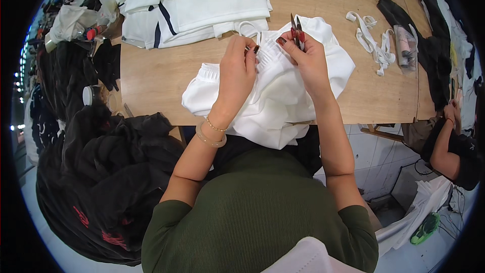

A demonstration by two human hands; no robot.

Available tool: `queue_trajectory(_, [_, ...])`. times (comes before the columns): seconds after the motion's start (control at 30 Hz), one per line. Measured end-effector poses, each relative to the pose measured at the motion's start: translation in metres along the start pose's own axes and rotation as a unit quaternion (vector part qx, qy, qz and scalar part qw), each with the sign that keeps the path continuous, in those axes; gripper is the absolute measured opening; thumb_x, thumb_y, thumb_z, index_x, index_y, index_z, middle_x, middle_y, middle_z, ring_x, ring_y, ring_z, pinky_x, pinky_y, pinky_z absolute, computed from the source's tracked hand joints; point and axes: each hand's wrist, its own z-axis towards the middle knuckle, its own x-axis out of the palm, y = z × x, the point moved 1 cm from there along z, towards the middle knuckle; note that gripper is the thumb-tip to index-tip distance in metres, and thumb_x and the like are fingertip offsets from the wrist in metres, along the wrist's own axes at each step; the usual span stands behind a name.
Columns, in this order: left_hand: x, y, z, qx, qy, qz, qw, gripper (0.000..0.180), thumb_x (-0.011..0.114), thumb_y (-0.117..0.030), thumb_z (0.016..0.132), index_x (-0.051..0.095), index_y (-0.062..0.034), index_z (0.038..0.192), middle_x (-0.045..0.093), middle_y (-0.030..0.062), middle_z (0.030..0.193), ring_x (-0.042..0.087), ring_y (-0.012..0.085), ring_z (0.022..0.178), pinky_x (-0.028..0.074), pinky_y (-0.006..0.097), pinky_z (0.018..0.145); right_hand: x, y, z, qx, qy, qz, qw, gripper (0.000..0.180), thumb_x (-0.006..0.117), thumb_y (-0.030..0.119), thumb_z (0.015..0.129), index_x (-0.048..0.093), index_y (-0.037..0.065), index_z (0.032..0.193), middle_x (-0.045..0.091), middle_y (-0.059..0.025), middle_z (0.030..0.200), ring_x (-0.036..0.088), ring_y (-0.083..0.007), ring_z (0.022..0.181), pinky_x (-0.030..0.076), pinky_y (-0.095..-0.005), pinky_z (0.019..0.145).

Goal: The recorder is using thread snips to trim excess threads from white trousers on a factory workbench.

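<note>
A white garment (288, 88) with a gathered elastic waistband lies bunched at the table's front edge, part of it hanging over. One ribbed cuff (208, 72) points left. My left hand (237, 65) is closed on the waistband, its thumb and fingers pinched together near a loop of white drawstring (248, 26). In my right hand (310, 60) is a pair of small scissors (297, 31) with red on it, the blades pointing away from me. My right thumb is beside the waistband; whether it presses the cloth I cannot tell.
Folded white garments with navy stripes (202, 5) are stacked at the back left. Loose white cord (374, 40) and a clear-wrapped package (405, 48) lie right on the wooden table (156, 81). Dark clothes (116, 172) pile up at my left. Another person's arm (444, 141) shows far right.
</note>
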Motion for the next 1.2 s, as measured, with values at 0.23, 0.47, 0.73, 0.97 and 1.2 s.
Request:
queue_trajectory(0.23, [-0.012,-0.021,0.003,-0.003,0.064,-0.042,0.997,0.006,0.059,0.001,0.085,0.058,0.0049,0.089,0.064,0.0111,0.076,0.062,0.0169,0.06,0.049,0.028,0.055,0.013,0.025,-0.003,-0.065,0.06,-0.042,0.995,0.013,0.062,0.009,0.085,0.063,-0.002,0.093,0.059,0.002,0.077,0.05,-0.0034,0.072,0.041,-0.0188,0.065])
queue_trajectory(0.47, [-0.019,-0.03,0.017,-0.057,0.14,-0.033,0.988,0.01,0.059,0.001,0.087,0.062,0.0048,0.095,0.064,0.0039,0.08,0.057,0.0083,0.066,0.049,0.022,0.06,0.022,0.036,0.002,-0.068,0.107,-0.05,0.991,0.014,0.061,0.01,0.086,0.062,-0.002,0.093,0.057,0.001,0.073,0.051,-0.0048,0.069,0.044,-0.0209,0.063])
queue_trajectory(0.73, [-0.022,-0.027,0.029,-0.018,0.182,-0.06,0.981,0.011,0.06,-0.002,0.084,0.064,0.0046,0.091,0.066,0.0119,0.073,0.059,0.014,0.058,0.047,0.027,0.058,0.017,0.043,0.003,-0.066,0.079,-0.031,0.994,0.013,0.059,0.008,0.088,0.059,-0.002,0.097,0.062,-0.0028,0.087,0.056,-0.0071,0.079,0.045,-0.0208,0.07])
queue_trajectory(0.97, [-0.031,-0.032,0.042,-0.057,0.191,0.005,0.98,0.01,0.058,-0.002,0.087,0.064,0.0046,0.092,0.062,0.0032,0.07,0.053,0.0069,0.063,0.045,0.021,0.059,-0.047,0.006,0.002,-0.091,-0.033,-0.106,0.99,0.016,0.063,0.003,0.083,0.059,0.001,0.099,0.061,-0.0038,0.091,0.055,-0.0102,0.086,0.044,-0.0236,0.079])
queue_trajectory(1.2, [-0.03,-0.027,0.046,-0.032,0.191,0.021,0.981,0.011,0.057,-0.003,0.087,0.064,0.0036,0.091,0.062,0.0068,0.069,0.051,0.0098,0.059,0.043,0.024,0.057,-0.037,0.017,-0.003,-0.192,0.023,-0.324,0.926,0.017,0.069,0.003,0.072,0.064,0.002,0.088,0.061,-0.003,0.085,0.051,-0.0192,0.083,0.044,-0.0294,0.075])
